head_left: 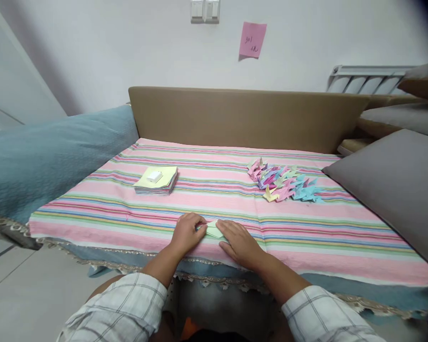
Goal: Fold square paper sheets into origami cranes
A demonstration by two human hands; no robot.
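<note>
A small folded piece of pale green origami paper [214, 231] lies on the striped cloth close to the front edge, between my hands. My left hand [189, 232] pinches its left end between thumb and fingers. My right hand [240, 242] is closed over the right end, fingers together on top and thumb lower down; its fingertips hide part of the paper. Beyond my left hand sits a stack of square paper sheets [164, 172], yellow on top, with a small white block [154, 176] resting on it. Several folded paper cranes [285, 183] in mixed colours are clustered at the right.
The pink striped cloth [214, 171] covers a sofa seat. A brown backrest [242, 118] rises behind, with a blue-covered armrest [64, 147] at the left. Grey cushions [392, 185] stand at the right. On the wall are a pink note [252, 40] and light switches [205, 10].
</note>
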